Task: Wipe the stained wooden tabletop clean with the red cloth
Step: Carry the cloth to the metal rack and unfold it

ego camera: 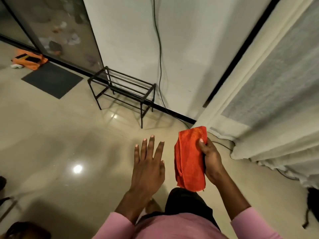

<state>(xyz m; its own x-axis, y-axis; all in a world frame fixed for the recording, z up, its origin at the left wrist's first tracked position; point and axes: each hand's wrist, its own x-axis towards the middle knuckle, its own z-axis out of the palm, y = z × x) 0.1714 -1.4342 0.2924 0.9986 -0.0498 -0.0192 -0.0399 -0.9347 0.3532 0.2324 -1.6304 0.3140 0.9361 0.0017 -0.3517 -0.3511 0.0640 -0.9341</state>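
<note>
My right hand (210,159) grips a folded red cloth (189,159), thumb across its front, and holds it upright in the air over the tiled floor. My left hand (148,166) floats just left of the cloth with its fingers straight and spread, holding nothing and not touching the cloth. No wooden tabletop appears anywhere in view.
A low black metal rack (120,90) stands against the white wall ahead. A dark mat (51,80) and an orange cloth pile (29,60) lie at the far left by a glass door. Cream curtains (269,100) hang at the right, with cables on the floor.
</note>
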